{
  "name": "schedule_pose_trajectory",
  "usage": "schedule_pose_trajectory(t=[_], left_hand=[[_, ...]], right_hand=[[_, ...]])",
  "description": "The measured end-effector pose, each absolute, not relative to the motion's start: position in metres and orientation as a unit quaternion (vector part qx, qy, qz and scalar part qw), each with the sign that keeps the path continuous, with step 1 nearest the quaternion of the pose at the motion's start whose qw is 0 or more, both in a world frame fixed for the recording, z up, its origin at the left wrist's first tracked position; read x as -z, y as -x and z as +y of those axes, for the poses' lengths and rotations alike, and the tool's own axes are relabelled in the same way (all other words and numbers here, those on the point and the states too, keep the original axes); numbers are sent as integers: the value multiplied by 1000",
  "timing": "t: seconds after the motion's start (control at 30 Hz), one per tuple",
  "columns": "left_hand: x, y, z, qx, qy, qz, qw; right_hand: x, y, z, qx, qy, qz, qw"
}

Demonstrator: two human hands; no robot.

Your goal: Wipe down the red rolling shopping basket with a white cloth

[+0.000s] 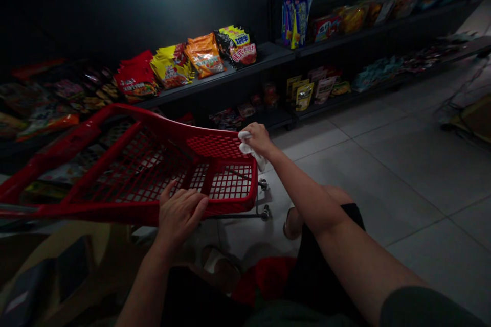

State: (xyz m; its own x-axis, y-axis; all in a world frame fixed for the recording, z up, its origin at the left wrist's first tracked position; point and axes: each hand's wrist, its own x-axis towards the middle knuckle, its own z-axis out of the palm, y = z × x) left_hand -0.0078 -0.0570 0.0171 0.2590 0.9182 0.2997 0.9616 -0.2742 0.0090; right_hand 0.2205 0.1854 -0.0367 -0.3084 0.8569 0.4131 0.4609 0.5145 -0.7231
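Note:
A red plastic shopping cart (215, 207) with a grid-patterned basket stands in front of me, its handle end to the left. My left hand (179, 214) is closed over the near rim of the basket, fingers curled across the edge and thumb to the right. At the far right corner of the cart, my right hand (258, 139) holds a bunched white cloth (253, 152) against the rim. Part of the cloth hangs below the fingers. Inside, the visible part of the basket shows only its red grid walls and bottom.
Dark shelves (268, 53) run behind the cart, with red snack bags (136, 76), yellow bags (172, 67) and orange bags (205, 56). Pouches (305, 96) stand lower down. A round wooden stool (102, 250) with dark flat objects is at lower left. Pale floor tiles (391, 173) extend right.

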Motion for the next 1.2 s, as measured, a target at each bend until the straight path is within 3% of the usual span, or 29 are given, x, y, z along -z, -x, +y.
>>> schedule_pose_trajectory(t=[0.07, 0.2, 0.33, 0.5, 0.63, 0.77, 0.87, 1.03, 1.2], left_hand=[[-18, 7, -57, 121, 787, -598, 88], [-20, 6, -47, 109, 782, -607, 90], [-19, 14, -39, 86, 781, -611, 95], [-16, 31, -32, 74, 773, -623, 100], [-14, 39, -33, 77, 769, -625, 110], [-16, 36, -40, 89, 769, -624, 108], [-19, 33, -44, 85, 771, -624, 95], [-29, 32, -38, 52, 765, -641, 34], [-32, -21, -17, -18, 753, -657, -42]], right_hand=[[39, -214, 200, -296, 433, -736, 428], [56, -202, 179, -413, 410, -591, 558], [73, -194, 101, -370, 348, -586, 632], [79, -185, -2, -316, 268, -656, 631], [83, -187, -2, -287, 227, -700, 613], [91, -205, 65, -312, 382, -552, 672], [97, -216, 100, -381, 493, -415, 663], [106, -204, 68, -457, 409, -449, 650], [112, -193, 17, -415, 413, -464, 665]])
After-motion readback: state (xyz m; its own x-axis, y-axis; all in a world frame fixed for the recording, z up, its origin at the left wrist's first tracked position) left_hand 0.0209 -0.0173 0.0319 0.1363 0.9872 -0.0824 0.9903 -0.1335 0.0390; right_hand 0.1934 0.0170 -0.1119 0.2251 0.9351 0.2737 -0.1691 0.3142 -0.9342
